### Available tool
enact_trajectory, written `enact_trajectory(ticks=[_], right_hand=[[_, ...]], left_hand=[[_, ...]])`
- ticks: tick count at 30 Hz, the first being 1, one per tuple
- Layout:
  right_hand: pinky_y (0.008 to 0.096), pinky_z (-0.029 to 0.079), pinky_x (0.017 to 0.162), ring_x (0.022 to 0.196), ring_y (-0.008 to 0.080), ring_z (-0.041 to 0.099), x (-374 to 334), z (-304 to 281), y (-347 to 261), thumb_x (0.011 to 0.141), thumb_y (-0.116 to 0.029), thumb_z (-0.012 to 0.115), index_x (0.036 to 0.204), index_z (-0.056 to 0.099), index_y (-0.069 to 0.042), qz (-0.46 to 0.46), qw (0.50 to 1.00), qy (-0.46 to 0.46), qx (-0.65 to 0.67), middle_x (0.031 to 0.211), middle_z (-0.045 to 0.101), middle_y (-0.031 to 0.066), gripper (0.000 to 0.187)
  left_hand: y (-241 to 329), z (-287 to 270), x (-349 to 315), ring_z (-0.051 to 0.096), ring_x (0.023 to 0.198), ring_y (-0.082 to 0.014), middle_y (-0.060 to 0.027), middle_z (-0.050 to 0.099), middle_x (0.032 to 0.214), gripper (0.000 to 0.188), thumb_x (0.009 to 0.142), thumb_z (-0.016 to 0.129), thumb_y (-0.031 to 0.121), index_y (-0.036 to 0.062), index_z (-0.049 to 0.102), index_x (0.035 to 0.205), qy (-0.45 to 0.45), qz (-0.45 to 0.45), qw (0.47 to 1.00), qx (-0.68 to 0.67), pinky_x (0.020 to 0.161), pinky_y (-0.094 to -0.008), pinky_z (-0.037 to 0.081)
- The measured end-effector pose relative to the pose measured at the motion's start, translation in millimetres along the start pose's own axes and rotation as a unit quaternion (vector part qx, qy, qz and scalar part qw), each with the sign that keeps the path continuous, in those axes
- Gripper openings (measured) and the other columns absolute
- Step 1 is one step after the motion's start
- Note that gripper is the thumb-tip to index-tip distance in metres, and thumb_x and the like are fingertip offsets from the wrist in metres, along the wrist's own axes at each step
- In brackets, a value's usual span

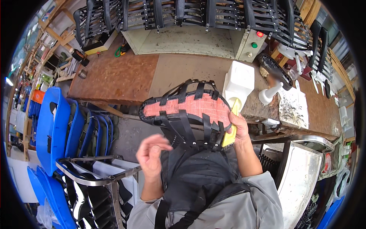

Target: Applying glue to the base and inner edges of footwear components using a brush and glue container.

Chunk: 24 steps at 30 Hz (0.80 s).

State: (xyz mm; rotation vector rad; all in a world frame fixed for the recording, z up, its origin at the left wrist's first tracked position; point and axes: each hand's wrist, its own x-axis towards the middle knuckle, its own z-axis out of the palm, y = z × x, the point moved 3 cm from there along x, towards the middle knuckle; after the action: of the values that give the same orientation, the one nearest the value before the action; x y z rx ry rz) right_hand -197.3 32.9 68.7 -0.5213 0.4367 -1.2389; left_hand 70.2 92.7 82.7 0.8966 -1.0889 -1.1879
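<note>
a black strappy shoe (187, 107) is held bottom up just off the near edge of the worktop (114, 76), above the wearer's dark apron (194, 171); its pinkish-red underside faces the camera and its straps loop out from both long sides. the right hand (240, 128) grasps a flat yellow piece (230, 137) by the shoe's right-hand end; whether that piece is a tool's handle, and whether the hidden fingers also bear the shoe, i cannot tell. the left hand (151, 150) is released, fingers loosely bent and blurred, apart from the shoe and holding nothing.

at the worktop's near edge, just beyond the yellow piece, stands a white container (241, 74); to its right are a white bottle (268, 93) and, farther back, a black sole (264, 61).

my reading is that the step in hand is work on the underside, perhaps readying or coating it for a sole. the next move would likely call for the left hand to steady the shoe by its free left end, leaving the right hand able to work the yellow piece along the underside without snagging the straps.
</note>
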Motion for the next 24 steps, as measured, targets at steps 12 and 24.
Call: enact_trajectory(ticks=[12,24], right_hand=[[0.0196,0.036,0.037,0.04,0.0071,0.046,3.0,-50.0,-11.3,0.089,-0.026,0.056,0.096,0.06,0.0,0.129,0.963,0.086,-0.218,0.065,0.061,0.0061,0.027],[0.0229,0.045,0.062,0.069,0.0104,0.058,5.9,-90.2,-57.8,0.083,-0.011,0.065,0.093,0.066,0.001,-0.163,0.71,0.23,-0.646,0.078,0.064,0.0055,0.016]], left_hand=[[-30.9,69.8,45.6,0.06,0.079,-0.0202,-0.0109,0.062,0.089,0.015,0.083,0.053,0.006,-0.0029,0.058,0.095,-0.049,-0.023,0.988,-0.144,0.075,-0.0328,0.048],[-57.4,64.7,47.7,0.057,0.062,-0.0199,-0.0129,0.062,0.083,0.012,0.085,0.049,0.001,-0.0052,0.058,0.09,0.007,0.002,0.999,0.031,0.06,-0.0308,0.048]])
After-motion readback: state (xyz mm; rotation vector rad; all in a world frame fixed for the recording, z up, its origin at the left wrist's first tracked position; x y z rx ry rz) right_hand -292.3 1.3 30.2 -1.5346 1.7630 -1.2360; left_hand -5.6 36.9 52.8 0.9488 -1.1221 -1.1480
